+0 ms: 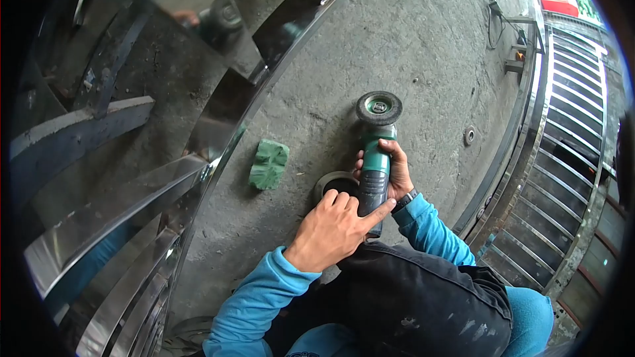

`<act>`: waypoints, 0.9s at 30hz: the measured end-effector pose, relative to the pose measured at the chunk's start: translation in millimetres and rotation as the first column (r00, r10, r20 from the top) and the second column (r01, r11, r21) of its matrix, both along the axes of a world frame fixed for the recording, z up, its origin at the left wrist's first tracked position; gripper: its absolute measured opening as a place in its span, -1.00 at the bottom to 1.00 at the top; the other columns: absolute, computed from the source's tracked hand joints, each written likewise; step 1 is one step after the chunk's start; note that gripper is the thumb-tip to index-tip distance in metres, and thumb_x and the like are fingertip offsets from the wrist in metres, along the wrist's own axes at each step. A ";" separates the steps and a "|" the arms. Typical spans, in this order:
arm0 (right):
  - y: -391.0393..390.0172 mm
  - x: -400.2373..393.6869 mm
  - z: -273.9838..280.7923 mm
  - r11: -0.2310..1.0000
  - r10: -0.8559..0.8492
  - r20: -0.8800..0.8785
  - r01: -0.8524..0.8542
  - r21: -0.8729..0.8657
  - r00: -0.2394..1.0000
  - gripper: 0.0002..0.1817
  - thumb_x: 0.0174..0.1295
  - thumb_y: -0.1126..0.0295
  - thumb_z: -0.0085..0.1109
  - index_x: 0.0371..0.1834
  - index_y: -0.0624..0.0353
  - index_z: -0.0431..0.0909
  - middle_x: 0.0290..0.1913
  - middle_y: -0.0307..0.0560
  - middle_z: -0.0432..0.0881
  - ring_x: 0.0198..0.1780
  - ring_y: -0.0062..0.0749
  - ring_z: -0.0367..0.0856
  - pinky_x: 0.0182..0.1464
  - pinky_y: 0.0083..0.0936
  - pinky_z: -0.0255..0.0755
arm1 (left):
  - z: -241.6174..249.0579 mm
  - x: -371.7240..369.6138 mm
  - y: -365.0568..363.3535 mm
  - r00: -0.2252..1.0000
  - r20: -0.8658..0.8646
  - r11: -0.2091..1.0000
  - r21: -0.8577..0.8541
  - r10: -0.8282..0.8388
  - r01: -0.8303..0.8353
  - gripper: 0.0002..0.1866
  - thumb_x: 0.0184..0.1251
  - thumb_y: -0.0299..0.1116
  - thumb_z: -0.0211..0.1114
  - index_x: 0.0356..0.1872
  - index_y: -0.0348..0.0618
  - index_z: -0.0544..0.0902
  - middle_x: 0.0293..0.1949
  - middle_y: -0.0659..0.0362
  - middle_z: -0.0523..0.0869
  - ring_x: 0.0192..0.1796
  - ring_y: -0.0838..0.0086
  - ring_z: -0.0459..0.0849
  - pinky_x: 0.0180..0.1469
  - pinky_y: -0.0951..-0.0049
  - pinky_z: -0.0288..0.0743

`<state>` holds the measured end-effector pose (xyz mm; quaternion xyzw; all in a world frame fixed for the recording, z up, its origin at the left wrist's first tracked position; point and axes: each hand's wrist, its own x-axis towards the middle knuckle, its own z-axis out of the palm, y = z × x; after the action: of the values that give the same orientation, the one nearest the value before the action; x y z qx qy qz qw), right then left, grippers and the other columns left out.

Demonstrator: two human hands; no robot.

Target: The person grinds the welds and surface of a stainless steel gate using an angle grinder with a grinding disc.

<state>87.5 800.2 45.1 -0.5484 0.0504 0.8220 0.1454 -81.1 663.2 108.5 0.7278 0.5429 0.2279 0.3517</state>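
Note:
A green and black angle grinder (376, 158) with a round dark-rimmed disc (380, 107) on its head is held above the floor, disc end away from me. My right hand (399, 170) wraps round its green body from below and the right, thumb on top. My left hand (337, 226) is closed at the rear black handle, its thumb laid across the body; its fingertips are partly hidden. On the floor to the left lies a worn green block (268, 164). A round ring-shaped item (322, 185) shows partly behind my left hand.
Shiny curved metal bars (225, 116) form a frame along the left. At the right stands a barred metal frame (562, 178). A small ring (469, 135) and a dark cable (491, 30) lie on the concrete floor (423, 46). A dark cloth (423, 291) covers my lap.

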 end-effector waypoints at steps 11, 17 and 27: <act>0.4 3.7 -3.9 0.997 0.026 -0.010 -0.025 0.074 1.000 -0.46 0.14 0.11 0.37 -0.06 0.40 0.49 -0.25 0.05 0.66 -0.31 -0.18 0.73 -0.22 -0.24 0.73 | -1.4 18.7 -8.4 0.984 -0.113 0.986 0.118 0.134 -0.121 -0.39 0.36 -0.34 0.18 0.48 0.11 0.42 -0.41 0.14 0.52 -0.30 0.35 0.51 -0.06 0.30 0.41; 7.1 21.9 -15.4 0.993 0.056 -0.059 -0.049 0.106 0.997 -0.41 0.15 0.07 0.37 0.03 0.34 0.44 -0.20 0.03 0.63 -0.31 -0.25 0.68 -0.22 -0.32 0.69 | 0.7 43.3 -5.7 0.972 -0.063 0.972 0.069 0.227 -0.223 -0.37 0.30 -0.21 0.28 0.44 0.08 0.46 -0.37 0.16 0.63 -0.26 0.36 0.58 -0.10 0.33 0.38; 13.0 42.6 -29.2 0.984 0.126 -0.182 -0.100 0.145 0.975 -0.26 0.14 0.00 0.35 0.17 0.38 0.33 -0.13 -0.02 0.54 -0.24 -0.33 0.57 -0.18 -0.41 0.57 | -11.5 77.6 -3.8 0.957 0.012 0.929 -0.242 0.290 -0.279 0.00 0.21 0.01 0.43 0.57 -0.17 0.13 -0.21 0.01 0.75 -0.16 0.24 0.73 -0.01 0.22 0.46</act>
<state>130.2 813.2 15.9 -0.4582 -0.0228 0.8791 0.1294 -3.5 659.4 97.0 0.5886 0.6574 0.2269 0.4122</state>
